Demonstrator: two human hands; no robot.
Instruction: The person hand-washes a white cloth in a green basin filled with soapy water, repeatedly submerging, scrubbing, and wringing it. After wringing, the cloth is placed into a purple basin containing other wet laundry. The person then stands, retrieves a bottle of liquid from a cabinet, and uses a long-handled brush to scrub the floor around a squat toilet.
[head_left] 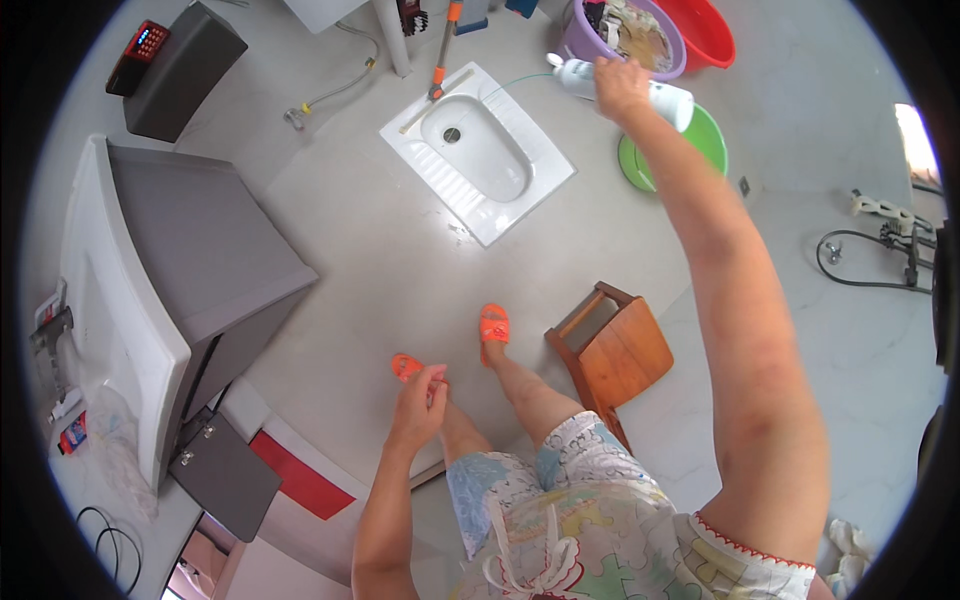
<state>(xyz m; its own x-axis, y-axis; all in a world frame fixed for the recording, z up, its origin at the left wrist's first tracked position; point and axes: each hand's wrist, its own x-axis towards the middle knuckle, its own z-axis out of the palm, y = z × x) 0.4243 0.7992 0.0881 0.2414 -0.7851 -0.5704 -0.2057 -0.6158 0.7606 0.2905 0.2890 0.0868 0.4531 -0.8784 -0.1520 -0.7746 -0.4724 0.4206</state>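
Observation:
My right hand [622, 88] reaches far forward, its fingers wrapped round a white squeeze bottle [672, 104]. The bottle lies nearly sideways, nozzle to the left. From the nozzle a thin blue-green stream of liquid runs toward the white squat toilet [468, 222] set in the floor. My left hand [416, 408] hangs low in front of my legs, fingers curled together; whether anything small is between them I cannot make out. Below the bottle stands a green basin [640, 172], partly covered by my forearm.
A purple tub [578, 38] of clothes and a red basin [712, 40] stand beyond the bottle. An orange-jointed handle [446, 45] leans at the toilet's far corner. Near my feet is a wooden stool [628, 352]. A sink [130, 350] with grey cabinet is left.

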